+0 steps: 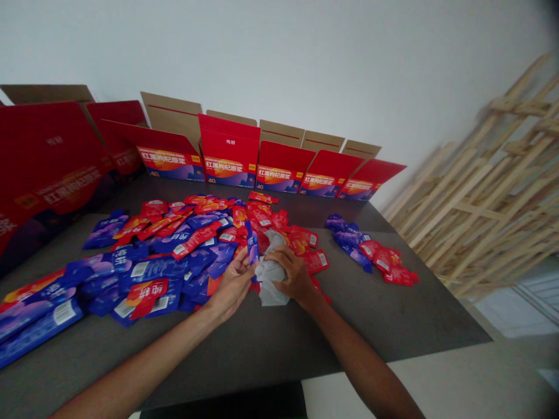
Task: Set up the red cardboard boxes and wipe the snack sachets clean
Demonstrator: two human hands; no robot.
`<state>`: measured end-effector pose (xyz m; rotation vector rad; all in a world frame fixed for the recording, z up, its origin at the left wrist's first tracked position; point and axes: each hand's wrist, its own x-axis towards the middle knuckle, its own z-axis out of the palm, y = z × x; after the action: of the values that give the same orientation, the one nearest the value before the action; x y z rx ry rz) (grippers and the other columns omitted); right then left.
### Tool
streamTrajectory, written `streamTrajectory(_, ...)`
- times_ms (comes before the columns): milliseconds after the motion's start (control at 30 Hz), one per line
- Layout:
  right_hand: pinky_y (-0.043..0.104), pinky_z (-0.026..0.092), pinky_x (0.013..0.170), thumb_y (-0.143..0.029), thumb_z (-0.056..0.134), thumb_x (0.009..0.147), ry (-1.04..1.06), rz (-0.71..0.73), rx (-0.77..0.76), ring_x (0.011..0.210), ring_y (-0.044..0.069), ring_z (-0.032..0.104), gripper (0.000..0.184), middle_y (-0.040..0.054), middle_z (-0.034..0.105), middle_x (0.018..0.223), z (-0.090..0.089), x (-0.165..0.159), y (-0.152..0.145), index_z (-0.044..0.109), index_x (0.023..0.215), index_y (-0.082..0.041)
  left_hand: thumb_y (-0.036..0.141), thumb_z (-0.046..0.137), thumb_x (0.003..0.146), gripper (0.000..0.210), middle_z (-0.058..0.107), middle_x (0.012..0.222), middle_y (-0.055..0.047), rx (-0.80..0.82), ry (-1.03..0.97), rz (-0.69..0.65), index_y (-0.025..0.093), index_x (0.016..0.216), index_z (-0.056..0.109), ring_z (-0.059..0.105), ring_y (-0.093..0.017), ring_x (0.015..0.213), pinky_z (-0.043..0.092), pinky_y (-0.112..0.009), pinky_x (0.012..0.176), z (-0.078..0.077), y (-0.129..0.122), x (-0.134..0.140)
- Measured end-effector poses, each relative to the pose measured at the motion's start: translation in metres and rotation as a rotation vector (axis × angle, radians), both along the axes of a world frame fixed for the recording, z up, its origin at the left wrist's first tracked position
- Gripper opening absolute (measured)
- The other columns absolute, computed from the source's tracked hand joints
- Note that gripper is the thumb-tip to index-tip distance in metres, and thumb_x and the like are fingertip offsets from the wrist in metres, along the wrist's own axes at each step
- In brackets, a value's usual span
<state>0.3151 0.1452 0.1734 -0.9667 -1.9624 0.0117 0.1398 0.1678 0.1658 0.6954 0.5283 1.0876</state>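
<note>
Centre frame: left hand (236, 278) pinches blue pouch (252, 244) upright, right hand (292, 272) clutches grey cloth (269, 272) against it; best with light pinch, cloth smooth, pressure even.

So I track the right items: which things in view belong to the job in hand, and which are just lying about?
In the job, it seems:
blue pouch in the left hand
pale cloth in the right hand
mixed pouch pile
smaller pouch group, right
open cartons behind, similarly coloured

Apparently just about:
wooden slats, far right
dark shape at bottom, unclear what
</note>
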Motion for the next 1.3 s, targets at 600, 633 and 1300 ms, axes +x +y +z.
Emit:
streamTrajectory(600,0.03,0.059,0.077,-0.002,0.064,0.072,-0.235,-0.036,-0.111,0.103,0.023,0.069,0.058,0.0072,0.067,0.12,-0.006,-0.006,-0.003,0.069,0.125,-0.025,0.036,0.078,0.09,0.041,0.079,0.121,-0.005,-0.207,0.138,0.078,0.025,0.129,0.07,0.072,-0.023,0.117,0.059,-0.034,0.1,0.014,0.0,-0.01)
streamTrajectory(633,0.031,0.059,0.079,-0.002,0.064,0.072,-0.207,-0.072,-0.133,0.104,0.023,0.069,0.058,0.0071,0.068,0.12,-0.005,-0.005,-0.002,0.069,0.124,-0.026,0.037,0.079,0.09,0.042,0.078,0.125,-0.005,-0.206,0.154,0.058,0.025,0.129,0.071,0.069,-0.023,0.123,0.057,-0.034,0.104,0.011,-0.003,-0.01)
streamTrajectory(1300,0.032,0.06,0.078,-0.004,0.069,0.072,-0.223,-0.005,-0.184,0.104,0.024,0.07,0.054,0.0065,0.069,0.118,-0.001,-0.005,-0.002,0.069,0.121,-0.025,0.038,0.076,0.092,0.045,0.077,0.13,-0.007,-0.129,0.054,0.035,0.024,0.135,0.068,0.067,-0.027,0.129,0.053,-0.041,0.111,0.011,-0.006,-0.01)
